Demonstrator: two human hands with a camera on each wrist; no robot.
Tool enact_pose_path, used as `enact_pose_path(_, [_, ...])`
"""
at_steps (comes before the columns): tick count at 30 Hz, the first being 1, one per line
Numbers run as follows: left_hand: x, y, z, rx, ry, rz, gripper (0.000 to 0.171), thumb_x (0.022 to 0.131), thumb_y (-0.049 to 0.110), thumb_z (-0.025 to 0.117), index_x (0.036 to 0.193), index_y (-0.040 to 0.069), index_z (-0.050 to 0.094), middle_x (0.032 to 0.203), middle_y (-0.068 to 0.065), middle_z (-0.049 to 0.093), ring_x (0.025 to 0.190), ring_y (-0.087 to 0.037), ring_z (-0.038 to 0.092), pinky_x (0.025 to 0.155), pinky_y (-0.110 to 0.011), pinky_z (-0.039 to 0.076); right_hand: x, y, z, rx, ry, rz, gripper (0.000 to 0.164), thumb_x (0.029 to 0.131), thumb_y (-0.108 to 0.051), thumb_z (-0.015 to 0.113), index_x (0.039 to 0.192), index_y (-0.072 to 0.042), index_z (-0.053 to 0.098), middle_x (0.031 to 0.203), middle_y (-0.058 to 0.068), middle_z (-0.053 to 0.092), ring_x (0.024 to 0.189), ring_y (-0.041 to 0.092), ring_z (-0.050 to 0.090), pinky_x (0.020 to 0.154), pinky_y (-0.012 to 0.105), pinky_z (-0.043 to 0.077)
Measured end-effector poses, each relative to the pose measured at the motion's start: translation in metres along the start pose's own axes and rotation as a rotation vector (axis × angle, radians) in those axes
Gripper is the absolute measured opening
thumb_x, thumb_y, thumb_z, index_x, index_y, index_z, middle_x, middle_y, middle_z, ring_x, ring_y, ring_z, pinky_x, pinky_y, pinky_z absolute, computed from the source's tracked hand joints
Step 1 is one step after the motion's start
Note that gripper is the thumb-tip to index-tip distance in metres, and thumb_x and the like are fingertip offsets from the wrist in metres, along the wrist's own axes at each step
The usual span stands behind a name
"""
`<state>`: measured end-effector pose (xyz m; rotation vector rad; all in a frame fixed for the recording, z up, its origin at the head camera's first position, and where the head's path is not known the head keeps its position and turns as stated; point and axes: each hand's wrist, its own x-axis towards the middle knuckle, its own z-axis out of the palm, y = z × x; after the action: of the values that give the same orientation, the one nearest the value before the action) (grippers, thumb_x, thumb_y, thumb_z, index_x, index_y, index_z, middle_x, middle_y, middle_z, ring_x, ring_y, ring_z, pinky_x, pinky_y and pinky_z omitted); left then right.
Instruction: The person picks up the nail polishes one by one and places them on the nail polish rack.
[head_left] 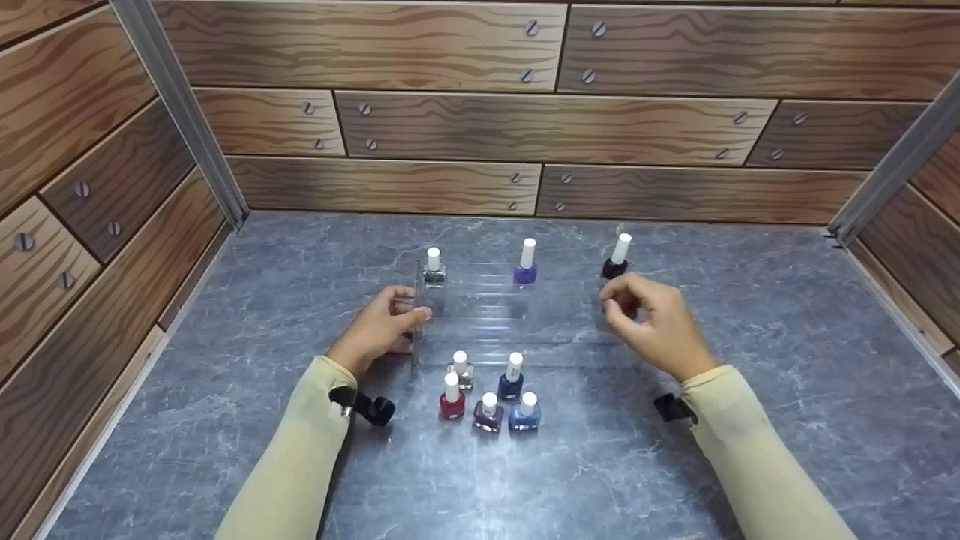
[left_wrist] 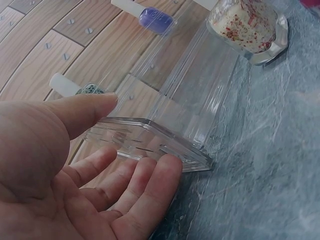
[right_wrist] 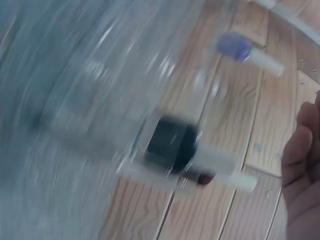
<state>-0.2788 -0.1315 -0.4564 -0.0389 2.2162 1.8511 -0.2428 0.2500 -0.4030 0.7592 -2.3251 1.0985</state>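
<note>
A clear stepped display rack [head_left: 480, 352] stands on the table. My left hand [head_left: 382, 326] holds its left end panel [left_wrist: 150, 132], thumb on the inner side and fingers on the outer. Dark glitter [head_left: 433, 274], purple [head_left: 525, 271] and dark red [head_left: 614, 267] nail polish bottles stand along the back of the rack. My right hand [head_left: 652, 319] is at the rack's right end, thumb and forefinger curved toward each other with nothing between them. In the right wrist view, a blurred dark bottle [right_wrist: 170, 145] with a white cap is on the rack, apart from the fingers [right_wrist: 297, 150].
In front of the rack stand several more polish bottles: red [head_left: 451, 405], dark blue [head_left: 511, 385], dark purple [head_left: 487, 417], light blue [head_left: 524, 415] and a flecked glitter one [left_wrist: 245, 30]. Wood-patterned walls [head_left: 555, 127] enclose the grey marbled table [head_left: 585, 480] at back and sides.
</note>
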Motion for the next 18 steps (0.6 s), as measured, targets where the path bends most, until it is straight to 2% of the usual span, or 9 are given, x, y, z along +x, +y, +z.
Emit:
enact_pose_path(3, [0.0,0.0,-0.001,0.003,-0.004,0.001,0.054,0.098,0.02,0.073,0.143,0.006,0.046,0.135,-0.02,0.054,0.113,-0.033,0.061,0.085,-0.04,0.063,0.002,-0.011,0.008,0.065,-0.032,0.094,0.017,0.089,0.013,0.066,0.094,-0.003,0.07,0.076,0.0,0.065,0.064,0.01,0.057,0.058,0.017,0.049])
enact_pose_path(6, [0.0,0.0,-0.001,0.002,-0.002,-0.001,0.054,0.099,0.021,0.072,0.144,0.006,0.045,0.133,-0.019,0.053,0.112,-0.032,0.06,0.084,-0.04,0.063,0.001,-0.02,0.016,0.101,-0.157,0.167,0.014,0.092,0.009,0.066,0.101,-0.001,0.069,0.083,0.005,0.068,0.071,0.012,0.061,0.065,0.02,0.055])
enact_pose_path(10, [0.001,-0.002,-0.001,-0.012,0.0,-0.006,0.054,0.099,0.021,0.072,0.144,0.006,0.045,0.132,-0.019,0.053,0.112,-0.031,0.06,0.082,-0.038,0.063,-0.004,-0.024,0.032,0.107,-0.39,0.179,0.019,0.095,0.0,0.067,0.113,-0.007,0.068,0.098,0.006,0.071,0.085,0.015,0.066,0.078,0.028,0.061])
enact_pose_path(12, [0.001,-0.003,0.0,-0.016,-0.001,-0.01,0.054,0.099,0.021,0.073,0.143,0.006,0.045,0.133,-0.018,0.054,0.112,-0.03,0.06,0.082,-0.038,0.063,-0.005,-0.026,0.041,0.111,-0.474,0.165,0.022,0.094,-0.002,0.069,0.115,-0.007,0.069,0.101,0.007,0.072,0.09,0.015,0.067,0.082,0.031,0.061])
enact_pose_path(15, [0.001,-0.003,0.0,-0.014,-0.001,-0.009,0.054,0.099,0.02,0.072,0.143,0.006,0.045,0.132,-0.019,0.054,0.111,-0.03,0.061,0.082,-0.039,0.063,-0.007,-0.029,0.051,0.113,-0.563,0.174,0.022,0.093,-0.003,0.072,0.114,-0.008,0.069,0.102,0.006,0.072,0.092,0.015,0.067,0.083,0.031,0.061])
enact_pose_path(18, [0.001,-0.001,0.001,-0.004,-0.002,-0.007,0.053,0.099,0.021,0.073,0.143,0.007,0.046,0.131,-0.019,0.054,0.109,-0.03,0.061,0.083,-0.039,0.063,-0.008,-0.032,0.057,0.107,-0.615,0.191,0.021,0.092,-0.004,0.072,0.113,-0.008,0.069,0.103,0.003,0.072,0.094,0.017,0.067,0.086,0.03,0.06])
